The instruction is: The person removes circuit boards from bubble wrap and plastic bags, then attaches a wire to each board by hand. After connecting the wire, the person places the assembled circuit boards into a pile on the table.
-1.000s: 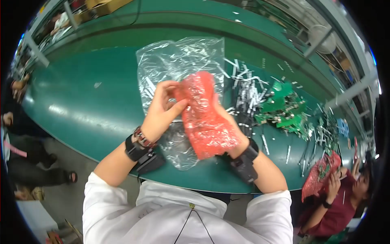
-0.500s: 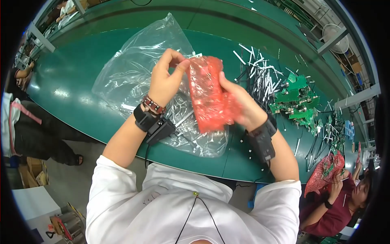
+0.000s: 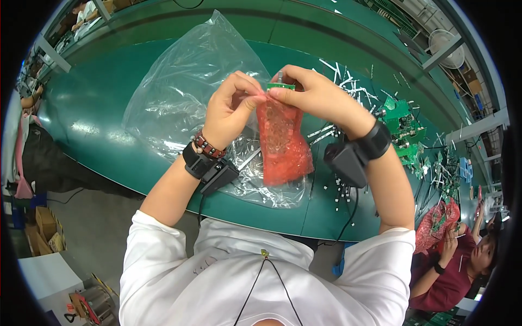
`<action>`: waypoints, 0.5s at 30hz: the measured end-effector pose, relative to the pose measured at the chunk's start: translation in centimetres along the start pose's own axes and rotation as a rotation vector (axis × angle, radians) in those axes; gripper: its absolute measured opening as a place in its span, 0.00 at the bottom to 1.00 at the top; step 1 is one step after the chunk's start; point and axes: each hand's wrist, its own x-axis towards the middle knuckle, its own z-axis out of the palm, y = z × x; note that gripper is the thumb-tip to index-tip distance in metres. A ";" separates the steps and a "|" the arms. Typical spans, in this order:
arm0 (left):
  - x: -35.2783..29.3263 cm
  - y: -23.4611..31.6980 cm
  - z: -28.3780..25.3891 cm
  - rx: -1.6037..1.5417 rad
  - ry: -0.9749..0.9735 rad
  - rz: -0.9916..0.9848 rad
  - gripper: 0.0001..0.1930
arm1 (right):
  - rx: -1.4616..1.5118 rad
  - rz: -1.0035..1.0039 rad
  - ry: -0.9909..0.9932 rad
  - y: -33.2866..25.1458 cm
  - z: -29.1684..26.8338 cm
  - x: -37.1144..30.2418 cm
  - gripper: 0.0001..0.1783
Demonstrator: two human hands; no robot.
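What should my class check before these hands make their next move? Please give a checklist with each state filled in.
1. Left hand pinching the red bag at its top edge: ok.
2. Right hand gripping the green board: ok.
3. Board fully inside the red bag: not ok, its end sticks out.
4. Clear bag smooth: not ok, wrinkled.
5. Board's covered part undamaged: cannot tell.

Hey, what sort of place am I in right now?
Probably an electronics workshop or factory floor: there's a long green workbench, green circuit boards heaped on it, and a co-worker further along to your right.
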 end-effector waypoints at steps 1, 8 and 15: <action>-0.1 0.1 0.1 0.005 -0.017 0.010 0.04 | 0.017 0.010 -0.155 0.0 -0.4 0.1 0.16; 0.4 -1.5 -2.3 0.339 0.073 -0.209 0.09 | 0.232 0.096 -0.076 1.5 0.8 0.2 0.16; -0.5 -2.1 -2.2 1.181 -0.440 -0.385 0.22 | 0.166 0.159 0.264 4.9 3.2 0.2 0.15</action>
